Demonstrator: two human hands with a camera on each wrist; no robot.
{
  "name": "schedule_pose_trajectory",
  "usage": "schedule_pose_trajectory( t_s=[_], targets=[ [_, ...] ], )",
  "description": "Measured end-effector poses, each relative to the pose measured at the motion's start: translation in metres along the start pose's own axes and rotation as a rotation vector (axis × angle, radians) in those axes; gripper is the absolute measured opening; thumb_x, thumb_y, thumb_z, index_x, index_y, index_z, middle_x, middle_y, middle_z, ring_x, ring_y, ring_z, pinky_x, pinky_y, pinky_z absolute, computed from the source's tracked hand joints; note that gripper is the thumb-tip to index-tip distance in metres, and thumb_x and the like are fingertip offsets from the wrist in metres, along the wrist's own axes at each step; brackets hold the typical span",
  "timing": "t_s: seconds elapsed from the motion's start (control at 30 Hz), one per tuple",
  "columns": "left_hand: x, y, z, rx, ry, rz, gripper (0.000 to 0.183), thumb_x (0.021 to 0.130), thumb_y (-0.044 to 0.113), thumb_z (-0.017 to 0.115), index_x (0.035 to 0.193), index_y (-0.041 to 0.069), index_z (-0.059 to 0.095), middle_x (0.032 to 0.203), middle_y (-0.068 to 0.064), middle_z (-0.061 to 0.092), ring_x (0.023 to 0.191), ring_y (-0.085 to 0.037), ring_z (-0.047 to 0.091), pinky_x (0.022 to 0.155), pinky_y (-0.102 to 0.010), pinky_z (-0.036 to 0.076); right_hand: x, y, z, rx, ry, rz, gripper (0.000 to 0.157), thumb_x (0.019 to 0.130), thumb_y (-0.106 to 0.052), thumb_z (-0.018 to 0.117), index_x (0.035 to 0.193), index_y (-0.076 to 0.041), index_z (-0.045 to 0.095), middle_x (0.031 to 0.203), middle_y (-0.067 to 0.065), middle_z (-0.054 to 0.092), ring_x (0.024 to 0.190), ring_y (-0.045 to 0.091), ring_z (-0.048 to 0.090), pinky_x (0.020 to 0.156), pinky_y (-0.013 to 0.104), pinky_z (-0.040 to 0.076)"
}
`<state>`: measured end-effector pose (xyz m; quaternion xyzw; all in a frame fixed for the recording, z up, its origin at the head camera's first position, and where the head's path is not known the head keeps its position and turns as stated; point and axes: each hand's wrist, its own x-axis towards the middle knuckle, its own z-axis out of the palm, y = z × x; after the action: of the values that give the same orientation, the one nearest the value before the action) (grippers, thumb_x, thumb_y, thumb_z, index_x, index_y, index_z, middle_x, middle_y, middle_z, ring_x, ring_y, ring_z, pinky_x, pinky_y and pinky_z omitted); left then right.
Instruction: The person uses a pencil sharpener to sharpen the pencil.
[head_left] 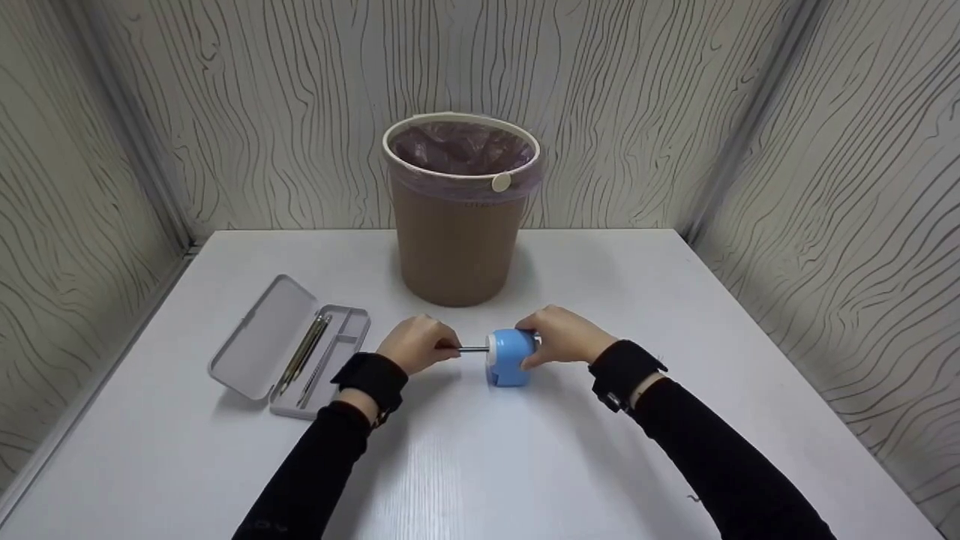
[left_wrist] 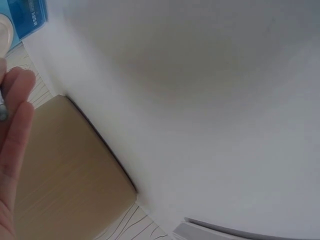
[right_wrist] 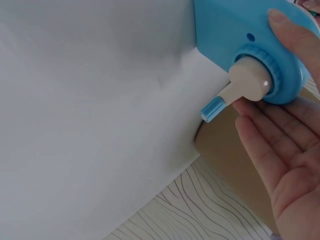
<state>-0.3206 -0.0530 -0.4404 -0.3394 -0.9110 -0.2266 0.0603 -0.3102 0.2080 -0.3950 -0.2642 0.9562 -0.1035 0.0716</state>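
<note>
A blue crank pencil sharpener (head_left: 513, 360) stands on the white table in front of me. My right hand (head_left: 568, 336) grips its body, thumb on the near side and fingers on the far side. In the right wrist view its cream crank handle (right_wrist: 248, 79) with a blue knob shows, and the fingers lie just behind it. My left hand (head_left: 417, 346) pinches a dark pencil (head_left: 474, 349) that runs level to the sharpener's pale front. Only part of the left fingers (left_wrist: 17, 130) shows in the left wrist view.
An open grey pencil case (head_left: 363, 330) lies to the left, its lid (head_left: 262, 337) folded back. Several pencils (head_left: 304, 356) rest in it. A brown trash bin (head_left: 457, 240) with a purple liner stands behind the hands. Patterned walls (head_left: 300, 97) enclose the table (head_left: 465, 465).
</note>
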Motion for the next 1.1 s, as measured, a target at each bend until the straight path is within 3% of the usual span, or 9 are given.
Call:
schedule_pose_trajectory(
  t_s=[0.3,0.53,0.77,1.1],
  targets=[
    [0.0004,0.0007,-0.0029,-0.001,0.006,0.008,0.007,0.089,0.014,0.08,0.09,0.008,0.083,0.085,-0.004,0.081,0.074,-0.015,0.071,0.072,-0.033,0.06,-0.0003,0.0006,-0.0018,0.003,0.011,-0.013,0.048,0.076,-0.025,0.092,0.114,-0.001,0.075,0.107,0.011,0.079,0.09,0.018,0.067,0.095,0.042,0.06],
    [-0.0007,0.0011,-0.0016,-0.008,-0.004,-0.001,0.006,0.089,0.013,0.079,0.091,0.009,0.083,0.085,-0.004,0.08,0.072,-0.013,0.069,0.07,-0.03,0.059,-0.0003,0.0027,-0.0011,0.004,0.008,-0.002,0.051,0.076,-0.024,0.091,0.118,0.0,0.074,0.111,0.012,0.078,0.094,0.02,0.069,0.097,0.044,0.06],
    [-0.0013,0.0003,-0.0026,-0.002,-0.004,-0.003,0.006,0.089,0.013,0.079,0.09,0.008,0.083,0.086,-0.004,0.081,0.074,-0.014,0.071,0.07,-0.031,0.06,-0.0003,0.0019,0.0,-0.009,0.014,-0.031,0.048,0.076,-0.024,0.092,0.114,-0.001,0.075,0.104,0.009,0.079,0.084,0.014,0.062,0.089,0.039,0.059],
    [-0.0033,0.0004,-0.0041,-0.017,-0.01,-0.007,0.006,0.089,0.013,0.079,0.09,0.008,0.083,0.085,-0.004,0.081,0.07,-0.012,0.067,0.068,-0.03,0.058,-0.0006,0.0002,-0.0019,0.004,0.006,-0.012,0.05,0.076,-0.023,0.091,0.117,0.0,0.074,0.109,0.011,0.079,0.09,0.017,0.068,0.095,0.042,0.06]
  ],
)
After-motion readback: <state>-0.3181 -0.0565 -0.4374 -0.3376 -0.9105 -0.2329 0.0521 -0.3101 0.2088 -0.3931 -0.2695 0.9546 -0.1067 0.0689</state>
